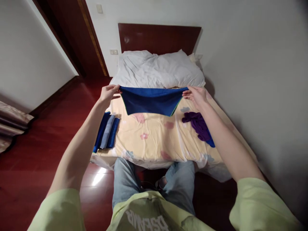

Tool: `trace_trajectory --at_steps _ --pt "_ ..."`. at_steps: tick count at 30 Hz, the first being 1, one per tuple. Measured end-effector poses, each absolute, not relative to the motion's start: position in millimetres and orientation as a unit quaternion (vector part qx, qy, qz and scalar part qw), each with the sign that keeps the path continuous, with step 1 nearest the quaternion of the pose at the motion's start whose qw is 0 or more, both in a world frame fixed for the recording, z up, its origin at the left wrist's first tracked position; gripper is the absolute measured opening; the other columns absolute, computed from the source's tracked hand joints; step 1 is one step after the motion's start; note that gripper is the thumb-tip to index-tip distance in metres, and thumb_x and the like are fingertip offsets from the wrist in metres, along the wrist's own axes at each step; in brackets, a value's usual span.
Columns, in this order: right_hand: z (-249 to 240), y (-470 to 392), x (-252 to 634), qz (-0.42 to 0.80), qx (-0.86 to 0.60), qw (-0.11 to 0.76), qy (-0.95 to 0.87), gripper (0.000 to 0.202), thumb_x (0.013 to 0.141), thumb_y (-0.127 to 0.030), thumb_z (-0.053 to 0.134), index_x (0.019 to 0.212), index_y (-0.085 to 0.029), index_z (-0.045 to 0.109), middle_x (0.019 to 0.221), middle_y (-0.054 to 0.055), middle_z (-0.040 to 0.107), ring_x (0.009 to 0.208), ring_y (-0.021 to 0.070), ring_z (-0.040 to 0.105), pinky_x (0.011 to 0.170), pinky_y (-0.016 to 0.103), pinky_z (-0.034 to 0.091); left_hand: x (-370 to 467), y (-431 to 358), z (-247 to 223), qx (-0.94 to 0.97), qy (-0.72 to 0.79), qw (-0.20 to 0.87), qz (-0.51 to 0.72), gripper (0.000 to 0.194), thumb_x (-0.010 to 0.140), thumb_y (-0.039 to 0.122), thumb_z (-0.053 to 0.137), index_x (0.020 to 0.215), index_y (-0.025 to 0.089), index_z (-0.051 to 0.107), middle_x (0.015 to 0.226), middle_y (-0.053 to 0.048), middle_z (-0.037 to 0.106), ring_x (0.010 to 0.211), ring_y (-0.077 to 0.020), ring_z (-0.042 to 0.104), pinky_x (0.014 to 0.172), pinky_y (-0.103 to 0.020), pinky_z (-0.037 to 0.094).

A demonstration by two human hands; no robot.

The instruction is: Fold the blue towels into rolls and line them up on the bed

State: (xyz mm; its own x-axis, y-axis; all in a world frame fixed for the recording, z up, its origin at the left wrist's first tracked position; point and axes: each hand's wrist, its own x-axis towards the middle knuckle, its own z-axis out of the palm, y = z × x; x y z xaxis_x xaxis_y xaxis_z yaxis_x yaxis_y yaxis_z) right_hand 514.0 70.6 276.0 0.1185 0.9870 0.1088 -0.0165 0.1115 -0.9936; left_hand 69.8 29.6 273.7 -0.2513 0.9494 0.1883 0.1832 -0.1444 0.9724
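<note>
Blue cloth (150,101) is hanging stretched over the flowered bed sheet (154,144), while the left hand (109,93) and the right hand (196,95) are pinching its two upper corners, one for each.

the head camera looks down over the bed (154,146).

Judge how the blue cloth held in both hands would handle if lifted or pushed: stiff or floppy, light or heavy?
Likely floppy: the blue cloth hangs in a soft sag below its top edge. Probably light, since the left hand and right hand pinch only its upper corners. Pushed, it would probably swing or crease; its lower edge isn't held.
</note>
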Motion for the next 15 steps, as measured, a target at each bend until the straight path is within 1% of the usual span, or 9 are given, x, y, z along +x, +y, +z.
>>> trace_trajectory --at_steps 2,5,8,10,12,14,15 --pt "264 70 527 0.429 -0.480 0.566 -0.515 0.033 0.090 -0.046 0.077 0.088 -0.016 0.063 0.070 0.003 0.070 0.063 0.0127 0.070 0.056 0.019 0.057 65 27 257 0.536 0.540 0.322 0.563 0.041 0.084 0.054 0.072 0.092 0.014 0.067 0.090 -0.008 0.069 0.088 -0.0198 0.069 0.081 -0.038 0.057" --pt "217 54 547 0.430 -0.479 0.552 -0.530 0.043 0.082 -0.055 0.081 0.088 -0.015 0.066 0.073 0.004 0.071 0.062 0.0126 0.068 0.053 0.019 0.056 61 7 202 0.551 0.556 0.317 0.536 0.047 0.079 0.059 0.073 0.090 0.014 0.069 0.085 -0.006 0.068 0.077 -0.0173 0.065 0.070 -0.030 0.054" --pt "136 17 559 0.463 -0.517 0.502 -0.516 0.051 0.071 -0.060 0.086 0.084 -0.014 0.070 0.077 0.006 0.073 0.060 0.0126 0.066 0.051 0.020 0.054 64 -32 120 0.550 0.609 0.307 0.482 0.047 0.076 0.061 0.071 0.080 0.014 0.071 0.071 -0.003 0.064 0.066 -0.0148 0.057 0.059 -0.024 0.045" --pt "73 -17 560 0.481 -0.556 0.459 -0.498 0.053 0.067 -0.063 0.086 0.080 -0.014 0.071 0.079 0.008 0.074 0.059 0.0118 0.064 0.051 0.020 0.052 70 -66 61 0.540 0.652 0.311 0.432 0.048 0.074 0.062 0.069 0.078 0.014 0.072 0.070 -0.004 0.065 0.067 -0.0160 0.057 0.058 -0.024 0.041" --pt "15 -53 556 0.506 -0.602 0.410 -0.462 0.054 0.061 -0.064 0.086 0.074 -0.014 0.070 0.073 0.007 0.071 0.054 0.0110 0.060 0.046 0.020 0.047 79 -100 9 0.534 0.687 0.334 0.363 0.047 0.070 0.062 0.068 0.072 0.015 0.073 0.069 -0.005 0.068 0.069 -0.0185 0.059 0.059 -0.025 0.041" --pt "-30 -84 552 0.531 -0.632 0.367 -0.429 0.055 0.058 -0.065 0.085 0.064 -0.015 0.065 0.058 0.003 0.063 0.047 0.0093 0.052 0.042 0.019 0.040 87 -129 -30 0.511 0.717 0.368 0.300 0.046 0.063 0.062 0.069 0.070 0.017 0.072 0.062 -0.004 0.066 0.066 -0.0200 0.059 0.057 -0.026 0.039" --pt "-46 -96 550 0.538 -0.638 0.364 -0.413 0.055 0.058 -0.066 0.084 0.062 -0.016 0.062 0.054 0.000 0.058 0.045 0.0083 0.048 0.041 0.019 0.036 91 -139 -42 0.498 0.728 0.373 0.287 0.046 0.061 0.062 0.069 0.070 0.017 0.072 0.061 -0.003 0.065 0.065 -0.0204 0.059 0.057 -0.026 0.039"
